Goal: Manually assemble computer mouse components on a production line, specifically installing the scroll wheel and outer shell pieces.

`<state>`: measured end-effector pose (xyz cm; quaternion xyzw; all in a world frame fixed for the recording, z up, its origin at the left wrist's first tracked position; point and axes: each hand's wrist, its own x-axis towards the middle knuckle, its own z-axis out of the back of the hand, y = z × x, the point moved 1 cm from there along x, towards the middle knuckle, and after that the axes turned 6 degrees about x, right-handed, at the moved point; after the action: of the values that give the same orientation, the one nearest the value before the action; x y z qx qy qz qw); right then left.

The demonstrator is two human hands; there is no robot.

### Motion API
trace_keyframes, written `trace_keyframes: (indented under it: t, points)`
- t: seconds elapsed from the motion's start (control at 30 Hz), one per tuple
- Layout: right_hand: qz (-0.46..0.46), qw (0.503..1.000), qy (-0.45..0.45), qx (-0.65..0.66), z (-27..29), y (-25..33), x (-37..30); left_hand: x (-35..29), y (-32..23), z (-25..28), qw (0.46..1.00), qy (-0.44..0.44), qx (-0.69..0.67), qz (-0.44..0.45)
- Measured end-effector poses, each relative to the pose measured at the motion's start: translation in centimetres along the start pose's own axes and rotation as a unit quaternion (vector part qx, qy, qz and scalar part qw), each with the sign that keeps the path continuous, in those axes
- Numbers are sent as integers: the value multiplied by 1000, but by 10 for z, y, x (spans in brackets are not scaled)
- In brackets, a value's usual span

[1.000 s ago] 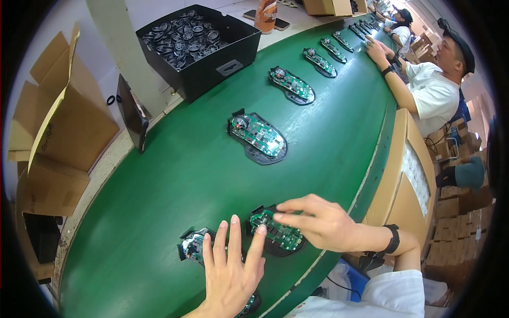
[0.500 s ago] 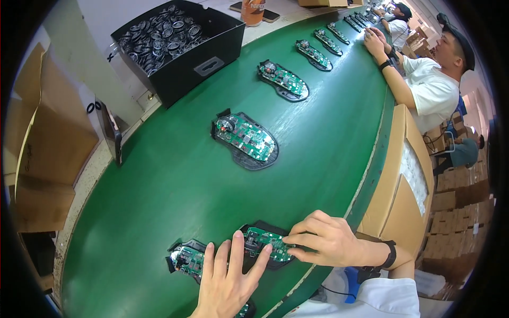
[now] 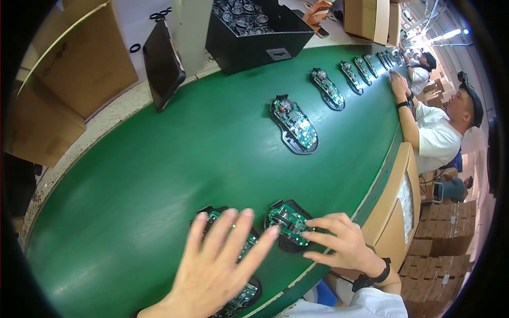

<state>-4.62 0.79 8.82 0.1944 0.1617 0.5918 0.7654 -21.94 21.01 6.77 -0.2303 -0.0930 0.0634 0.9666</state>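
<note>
Where the green bench (image 3: 175, 164) curves across our view, we see the circuit-board assembly (image 3: 291, 218), a green board on a black base, lying at five o'clock between the two hands. The left hand (image 3: 212, 267) reaches in at seven o'clock, palm down, its grip open and spread over a second assembly (image 3: 248, 245); its index fingertip comes to the first one's eight o'clock edge, though we cannot tell whether it presses. The right hand (image 3: 344, 244), between four and five o'clock, has its grip open too, thumb apart from the fingers, whose tips are at the board's four o'clock edge. At six o'clock we make out a third assembly (image 3: 249, 294), partly hidden by the left hand. Toward one o'clock a row of similar assemblies (image 3: 294, 126) runs away from us, with a co-worker (image 3: 437, 135) in white between two and three. At twelve we have a black bin (image 3: 249, 52) of dark round parts (image 3: 244, 21).
</note>
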Motion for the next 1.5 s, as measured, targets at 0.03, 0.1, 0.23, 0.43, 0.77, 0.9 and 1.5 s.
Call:
trace_keyframes:
  t: [0.03, 0.1, 0.23, 0.43, 0.77, 0.9, 1.5]
  points:
    - [4, 1000, 19, -15, -2, 1, -2, -8, 5, 2, 1000, 6, 13, 17]
    - [11, 999, 18, -25, -3, -1, -2, -25, 17, 6, 997, 42, 53, 32]
    - [-26, 998, 35, -42, -2, 1, 3, -28, 13, 15, 992, 105, 69, 33]
    - [-85, 995, 2, -44, -15, 5, -3, -36, 21, 4, 993, 76, 83, 32]
    - [-38, 994, -97, -42, -27, 13, -15, -45, 31, 15, 985, 112, 119, 55]
    - [-37, 995, -91, -26, -27, 8, -11, -44, 28, 15, 984, 106, 135, 56]
    - [-49, 971, -169, -161, -18, -12, 117, -67, 50, 26, 981, 66, 182, 31]
